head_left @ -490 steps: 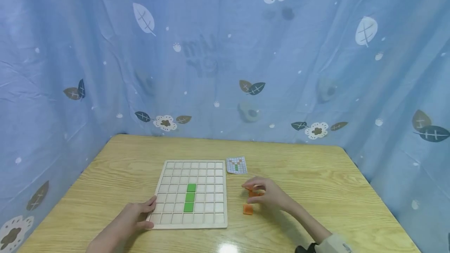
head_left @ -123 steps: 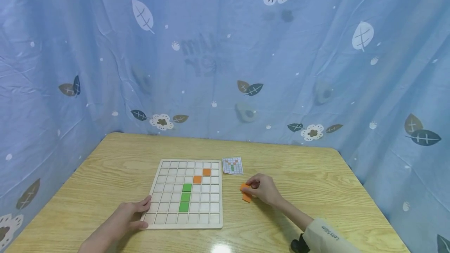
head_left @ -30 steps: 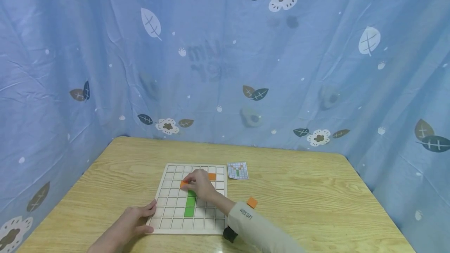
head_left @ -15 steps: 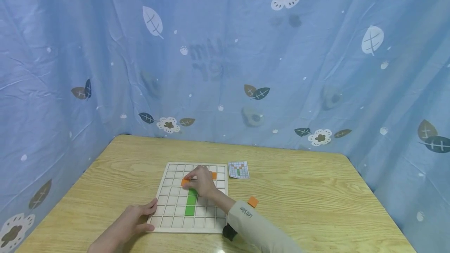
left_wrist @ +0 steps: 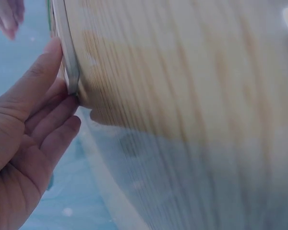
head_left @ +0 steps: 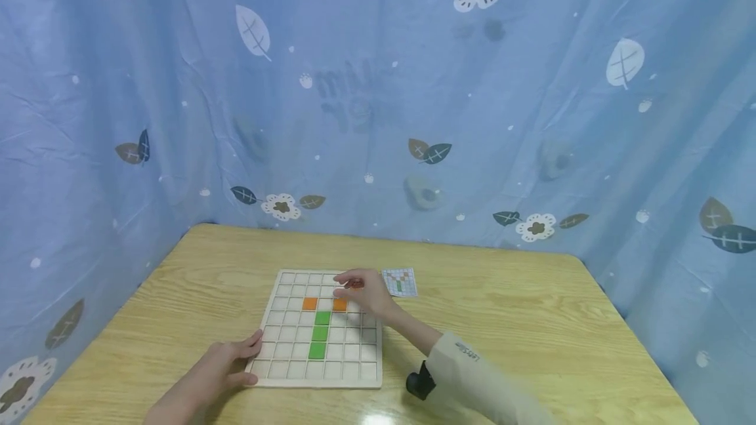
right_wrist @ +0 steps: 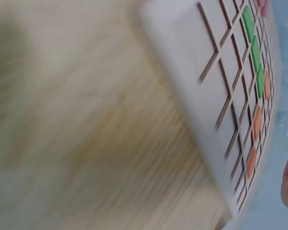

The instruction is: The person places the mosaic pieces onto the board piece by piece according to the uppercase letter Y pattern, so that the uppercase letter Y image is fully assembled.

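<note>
A white gridded board (head_left: 295, 369) lies on the table. My left hand (head_left: 221, 366) holds its near left corner; in the left wrist view the thumb (left_wrist: 43, 67) lies along the edge, with the fingers below. Three green tiles (head_left: 319, 333) form a column in the grid. Just beyond them, an orange tile (head_left: 310, 303) sits to the left and another orange tile (head_left: 339, 305) to the right. Over the upper right squares is my right hand (head_left: 369, 290), thumb and fingers apart, holding nothing. A third orange tile (right_wrist: 251, 162) shows in the right wrist view.
A small card (head_left: 400, 283) with a printed grid pattern lies at the board's far right corner, partly behind my right hand. A black wrist strap (head_left: 420, 382) hangs below the right sleeve (head_left: 472, 372). Blue curtain (head_left: 366, 117) surrounds the wooden table (head_left: 502, 294).
My right hand has let go of the orange tile at the left of the green column and moved right. The loose orange tile right of the board is now hidden by the right arm.
</note>
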Demonstrator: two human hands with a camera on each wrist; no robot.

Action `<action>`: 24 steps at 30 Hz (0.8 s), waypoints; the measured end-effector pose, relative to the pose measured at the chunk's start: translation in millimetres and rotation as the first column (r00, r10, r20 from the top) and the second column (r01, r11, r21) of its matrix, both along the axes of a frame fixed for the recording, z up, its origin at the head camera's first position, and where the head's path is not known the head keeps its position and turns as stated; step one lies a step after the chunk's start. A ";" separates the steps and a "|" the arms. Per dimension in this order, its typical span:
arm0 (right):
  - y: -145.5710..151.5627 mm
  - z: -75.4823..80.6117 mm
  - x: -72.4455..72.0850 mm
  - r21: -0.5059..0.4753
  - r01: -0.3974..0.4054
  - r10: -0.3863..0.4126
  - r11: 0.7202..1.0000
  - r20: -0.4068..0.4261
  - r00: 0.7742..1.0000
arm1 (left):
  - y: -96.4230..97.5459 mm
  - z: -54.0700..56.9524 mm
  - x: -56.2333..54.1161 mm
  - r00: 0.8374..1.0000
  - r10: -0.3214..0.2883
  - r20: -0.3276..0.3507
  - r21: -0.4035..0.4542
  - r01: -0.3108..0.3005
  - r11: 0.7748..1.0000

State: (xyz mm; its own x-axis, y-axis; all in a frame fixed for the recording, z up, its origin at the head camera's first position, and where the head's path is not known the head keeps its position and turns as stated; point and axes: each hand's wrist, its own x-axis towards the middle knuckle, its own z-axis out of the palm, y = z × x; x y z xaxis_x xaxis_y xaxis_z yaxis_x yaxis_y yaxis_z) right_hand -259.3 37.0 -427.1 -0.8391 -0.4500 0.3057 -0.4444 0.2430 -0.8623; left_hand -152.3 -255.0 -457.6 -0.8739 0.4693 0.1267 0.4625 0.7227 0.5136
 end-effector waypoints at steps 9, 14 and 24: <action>81.8 -10.8 30.1 -0.003 0.084 -0.083 0.996 0.103 0.991 | -0.3 1.2 -0.9 1.000 -0.006 0.010 0.010 0.006 1.000; 116.9 -17.4 42.3 0.023 0.081 -0.083 0.996 0.119 0.989 | -0.8 -1.2 1.0 1.000 0.007 0.028 0.027 -0.008 1.000; 147.5 -36.3 58.3 0.145 0.013 -0.015 0.989 0.012 1.000 | -1.2 -1.1 0.5 1.000 -0.008 -0.010 0.037 0.008 0.999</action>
